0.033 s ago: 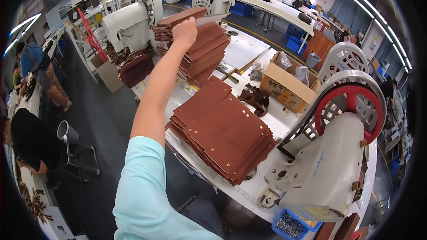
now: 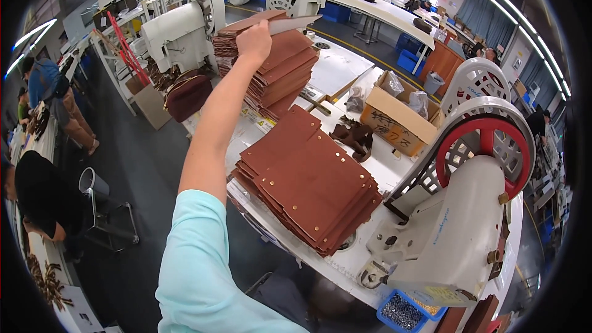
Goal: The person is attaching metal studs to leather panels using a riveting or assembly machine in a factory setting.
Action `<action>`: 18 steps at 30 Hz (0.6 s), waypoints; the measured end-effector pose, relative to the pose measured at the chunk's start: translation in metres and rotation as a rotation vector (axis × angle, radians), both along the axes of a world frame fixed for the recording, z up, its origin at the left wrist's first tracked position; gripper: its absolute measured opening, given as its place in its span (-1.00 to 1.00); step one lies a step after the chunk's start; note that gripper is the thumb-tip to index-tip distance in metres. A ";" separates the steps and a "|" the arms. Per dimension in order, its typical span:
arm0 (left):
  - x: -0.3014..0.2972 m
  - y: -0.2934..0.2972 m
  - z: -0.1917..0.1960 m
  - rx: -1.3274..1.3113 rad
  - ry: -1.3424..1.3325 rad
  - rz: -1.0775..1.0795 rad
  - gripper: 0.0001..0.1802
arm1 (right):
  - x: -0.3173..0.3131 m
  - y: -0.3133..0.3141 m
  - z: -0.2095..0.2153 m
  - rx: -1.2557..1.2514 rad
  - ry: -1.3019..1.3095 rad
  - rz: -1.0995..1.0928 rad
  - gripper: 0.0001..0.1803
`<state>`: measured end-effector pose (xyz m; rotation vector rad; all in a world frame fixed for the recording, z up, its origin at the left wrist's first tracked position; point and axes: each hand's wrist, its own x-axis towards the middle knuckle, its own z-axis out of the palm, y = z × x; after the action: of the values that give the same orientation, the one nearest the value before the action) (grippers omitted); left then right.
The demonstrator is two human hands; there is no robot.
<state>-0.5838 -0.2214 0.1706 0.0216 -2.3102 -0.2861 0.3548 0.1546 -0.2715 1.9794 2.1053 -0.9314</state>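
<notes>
The left hand (image 2: 254, 42) was closed on the near edge of a sheet (image 2: 295, 24), whose pale, smooth underside showed as it tilted up over the far, tall stack (image 2: 285, 77) of reddish-brown leather pieces. The right hand was out of sight, so its state could not be told. A nearer stack (image 2: 308, 179) was dotted with brass-coloured studs. Dark handwriting marked the cardboard box (image 2: 394, 124), blue lettering ran along the white machine (image 2: 459, 228), and a yellow warning label lay beside the tall stack. Compared with the earlier frame, more of the sheet's pale face showed.
</notes>
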 end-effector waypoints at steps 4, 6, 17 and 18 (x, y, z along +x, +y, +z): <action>0.035 -0.006 0.028 0.167 0.229 -0.028 -0.65 | 0.004 0.003 -0.003 0.060 -0.025 0.048 -0.62; 0.063 -0.021 0.034 0.281 0.331 -0.127 -0.65 | 0.006 0.005 -0.007 0.084 -0.034 0.079 -0.61; 0.372 -0.053 -0.040 -0.043 0.140 -0.972 -0.78 | -0.203 -0.054 0.180 -0.403 0.835 0.277 -0.72; 0.402 -0.044 -0.055 -0.043 0.072 -0.998 -0.79 | -0.227 -0.062 0.215 -0.681 0.861 0.367 -0.46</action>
<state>-0.1817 -0.2654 0.1152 -1.1557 -2.0768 -0.7080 0.1280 0.0929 -0.0568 0.8766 1.9035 -2.2731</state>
